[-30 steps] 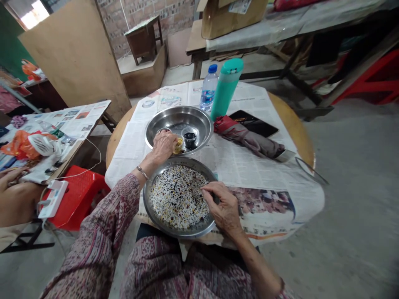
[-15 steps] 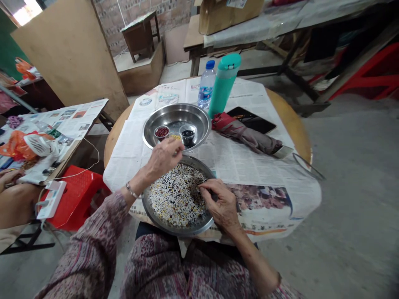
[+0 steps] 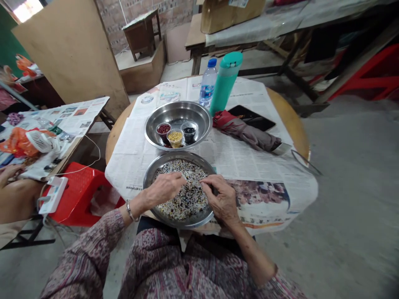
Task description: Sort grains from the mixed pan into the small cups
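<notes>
A steel basin (image 3: 183,224) of mixed white grains and red, yellow and dark beans (image 3: 185,204) sits in front of me. My left hand (image 3: 164,189) hovers over its left side, thumb and fingers pinched together; whatever is between them is too small to make out. At the basin's right side is my right hand (image 3: 220,198), its fingertips also pinched above the grains, contents hidden. Beyond stands a second steel basin (image 3: 177,109) holding small clear cups: one of red beans (image 3: 163,129), one of yellow beans (image 3: 175,138), one of black beans (image 3: 188,132).
Newspaper (image 3: 124,166) covers the round table. Behind and right of the basins are a water bottle (image 3: 208,85), a green flask (image 3: 226,83), a folded umbrella (image 3: 246,133) and a dark tablet (image 3: 251,117). A red stool (image 3: 75,199) and another person's arm (image 3: 18,195) are at left.
My left hand has come back from beside the yellow cup to above the near basin, uncovering the cup. My right hand stays pinched over the grains at the right.
</notes>
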Available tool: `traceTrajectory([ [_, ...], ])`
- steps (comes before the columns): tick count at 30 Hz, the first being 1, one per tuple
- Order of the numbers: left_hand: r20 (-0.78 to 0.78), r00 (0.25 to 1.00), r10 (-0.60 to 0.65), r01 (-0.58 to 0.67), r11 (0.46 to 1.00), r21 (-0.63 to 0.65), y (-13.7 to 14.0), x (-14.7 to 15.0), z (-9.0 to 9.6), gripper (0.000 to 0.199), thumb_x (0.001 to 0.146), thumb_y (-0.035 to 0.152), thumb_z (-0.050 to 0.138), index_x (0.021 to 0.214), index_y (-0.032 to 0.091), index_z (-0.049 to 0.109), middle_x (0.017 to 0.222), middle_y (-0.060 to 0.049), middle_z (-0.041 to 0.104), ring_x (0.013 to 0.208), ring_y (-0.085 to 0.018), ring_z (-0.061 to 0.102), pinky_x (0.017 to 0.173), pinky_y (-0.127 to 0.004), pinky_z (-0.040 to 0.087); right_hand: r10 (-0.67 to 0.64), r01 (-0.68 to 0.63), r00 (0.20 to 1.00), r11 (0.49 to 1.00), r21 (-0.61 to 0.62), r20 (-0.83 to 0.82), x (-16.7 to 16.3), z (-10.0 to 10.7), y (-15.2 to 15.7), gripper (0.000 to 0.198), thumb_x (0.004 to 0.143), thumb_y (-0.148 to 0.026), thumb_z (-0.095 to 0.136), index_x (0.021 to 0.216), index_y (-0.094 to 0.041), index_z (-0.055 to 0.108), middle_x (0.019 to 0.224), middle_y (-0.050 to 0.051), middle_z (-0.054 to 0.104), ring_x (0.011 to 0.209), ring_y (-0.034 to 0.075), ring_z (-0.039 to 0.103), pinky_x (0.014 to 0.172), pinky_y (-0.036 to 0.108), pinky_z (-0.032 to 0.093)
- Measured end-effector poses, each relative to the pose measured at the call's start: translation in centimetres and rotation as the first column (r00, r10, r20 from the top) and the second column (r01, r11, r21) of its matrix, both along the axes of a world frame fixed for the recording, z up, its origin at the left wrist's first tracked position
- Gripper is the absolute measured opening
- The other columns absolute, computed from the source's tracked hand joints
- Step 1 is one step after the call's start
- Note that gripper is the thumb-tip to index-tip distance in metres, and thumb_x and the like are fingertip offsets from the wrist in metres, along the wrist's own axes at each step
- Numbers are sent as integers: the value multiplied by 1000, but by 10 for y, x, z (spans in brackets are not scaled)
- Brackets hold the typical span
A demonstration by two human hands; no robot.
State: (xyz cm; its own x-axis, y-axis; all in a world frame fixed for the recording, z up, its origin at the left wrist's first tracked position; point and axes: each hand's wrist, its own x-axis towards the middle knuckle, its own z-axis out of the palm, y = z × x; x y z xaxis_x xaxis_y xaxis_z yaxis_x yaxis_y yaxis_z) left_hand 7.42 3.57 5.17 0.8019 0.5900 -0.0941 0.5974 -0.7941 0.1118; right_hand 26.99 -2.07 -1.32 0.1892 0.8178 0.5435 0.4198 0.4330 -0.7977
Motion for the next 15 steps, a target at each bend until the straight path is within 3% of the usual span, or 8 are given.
traceTrajectory([
  [4,37,968,248,-250,967,45,1,-21,13,22,97,33,55,113,19,59,116,-10,56,108,-24,55,93,-38,50,-1,1,1000,1000,20,6,0,-1,0,11,88,-18,59,83,-23,68,79,3,68,80,19,61,78,36,50],
  [7,-69,941,331,-335,941,-42,-15,-37,16,68,75,54,78,126,18,52,128,-16,49,114,-35,51,90,-47,51,9,-10,1000,1000,22,11,0,-3,0,11,88,-17,59,84,-23,68,80,2,68,81,19,61,78,35,49],
  [9,-100,940,326,-338,932,-132,-28,-43,12,80,66,50,85,130,19,48,127,-16,49,112,-36,52,89,-48,52,14,-14,1000,1000,21,13,0,-4,0,11,88,-16,59,85,-23,68,81,3,68,82,19,61,78,35,49],
  [12,35,957,289,-269,923,-276,-40,-40,-1,51,79,26,75,124,20,51,118,-10,54,104,-27,57,91,-42,51,19,-19,1000,1000,16,19,1,-6,-1,10,88,-16,60,86,-23,67,81,3,67,82,19,61,78,35,49],
  [15,241,922,305,-204,907,-369,-36,-19,-17,27,84,9,62,108,20,56,107,-4,61,102,-21,60,95,-37,49,16,-17,999,1000,13,29,1,-6,-1,10,88,-16,60,85,-22,67,82,3,67,81,19,61,79,36,48],
])
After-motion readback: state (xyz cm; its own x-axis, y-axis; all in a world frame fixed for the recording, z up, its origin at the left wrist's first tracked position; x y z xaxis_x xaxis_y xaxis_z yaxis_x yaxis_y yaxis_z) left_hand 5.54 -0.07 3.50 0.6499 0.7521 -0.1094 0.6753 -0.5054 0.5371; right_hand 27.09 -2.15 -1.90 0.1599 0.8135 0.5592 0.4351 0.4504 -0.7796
